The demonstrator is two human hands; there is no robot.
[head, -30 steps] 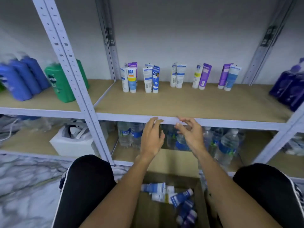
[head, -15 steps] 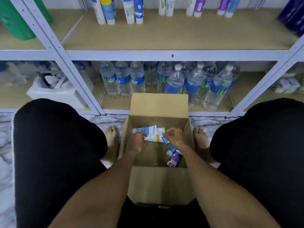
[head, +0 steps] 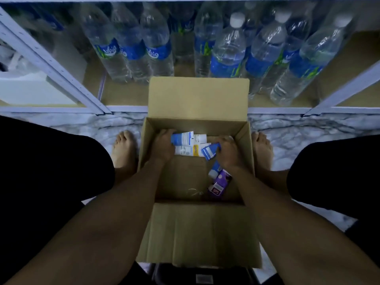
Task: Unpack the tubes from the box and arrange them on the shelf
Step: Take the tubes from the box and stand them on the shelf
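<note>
Cardboard box (head: 197, 124) on floor (head: 82, 126) between my feet (head: 123, 148). My left grip (head: 164, 148) grasps a blue-and-white tube (head: 183, 138); my right grip (head: 229, 151) pinches a blue tube (head: 209, 152). Both tubes inside box. Purple tube (head: 219, 185) lies on box bottom.

Blue labels on the water bottles (head: 109, 52) on the lower shelf (head: 123, 92) read roughly "Voig" in white script. The purple tube (head: 219, 185) in the box (head: 197, 99) bears "Safi", seen upside down. Print on the blue-and-white tubes (head: 185, 138) is illegible.
</note>
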